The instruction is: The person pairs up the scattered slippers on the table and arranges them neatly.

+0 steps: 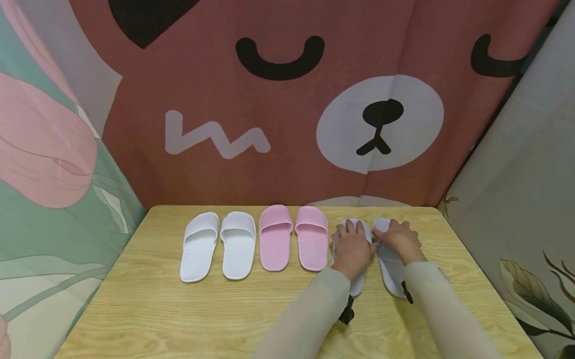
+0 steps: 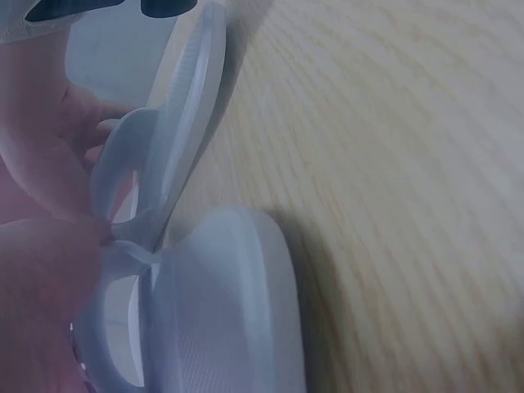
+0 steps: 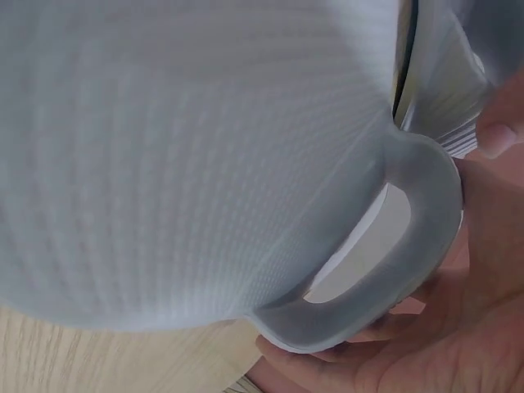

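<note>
A pair of pale grey slippers lies toward the right of the wooden table, toes to the back. My left hand (image 1: 353, 249) spans the strap of the left grey slipper (image 1: 358, 288), fingers over the top and thumb at its right edge. On the right grey slipper (image 1: 393, 276), my right hand (image 1: 402, 241) holds the strap area between thumb and fingers. Its fingers (image 3: 385, 352) show beyond the strap (image 3: 434, 213) in the right wrist view. Both straps are largely covered in the head view; the left wrist view shows the two slippers (image 2: 221, 303) side by side.
Left of the grey pair stand two pink slippers (image 1: 276, 249) (image 1: 313, 250), then two white slippers (image 1: 198, 258) (image 1: 239, 256), all in one row on the wooden table (image 1: 178, 329). A bear-print curtain (image 1: 211, 188) hangs behind; printed cloths flank both sides.
</note>
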Motion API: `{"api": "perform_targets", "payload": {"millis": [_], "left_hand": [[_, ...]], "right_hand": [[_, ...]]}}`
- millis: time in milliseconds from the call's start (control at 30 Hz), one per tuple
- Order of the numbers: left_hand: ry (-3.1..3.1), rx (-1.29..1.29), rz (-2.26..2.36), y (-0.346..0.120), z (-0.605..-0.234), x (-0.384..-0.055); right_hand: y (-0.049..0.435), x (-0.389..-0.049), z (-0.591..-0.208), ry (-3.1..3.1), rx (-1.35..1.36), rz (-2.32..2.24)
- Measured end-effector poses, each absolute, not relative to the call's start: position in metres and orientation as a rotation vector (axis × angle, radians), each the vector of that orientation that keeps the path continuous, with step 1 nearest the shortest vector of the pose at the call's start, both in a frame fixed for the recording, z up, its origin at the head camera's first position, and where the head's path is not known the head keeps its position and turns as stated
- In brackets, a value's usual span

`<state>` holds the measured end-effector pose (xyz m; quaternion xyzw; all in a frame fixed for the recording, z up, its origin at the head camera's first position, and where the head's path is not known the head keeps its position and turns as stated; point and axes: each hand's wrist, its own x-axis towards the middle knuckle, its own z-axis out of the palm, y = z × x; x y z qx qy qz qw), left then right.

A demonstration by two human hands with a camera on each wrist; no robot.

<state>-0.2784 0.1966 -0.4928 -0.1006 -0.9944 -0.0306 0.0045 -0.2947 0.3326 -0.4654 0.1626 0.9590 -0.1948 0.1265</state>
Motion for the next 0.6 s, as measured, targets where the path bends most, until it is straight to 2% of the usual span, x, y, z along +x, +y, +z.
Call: {"api": "perform_targets", "payload": {"millis": [600], "left_hand": [[-3.057,-0.548,-0.174,0.185,-0.474,-0.285]], "right_hand": [[0.334,-0.302,-0.452,2.855,0.448,-0.492]]}}
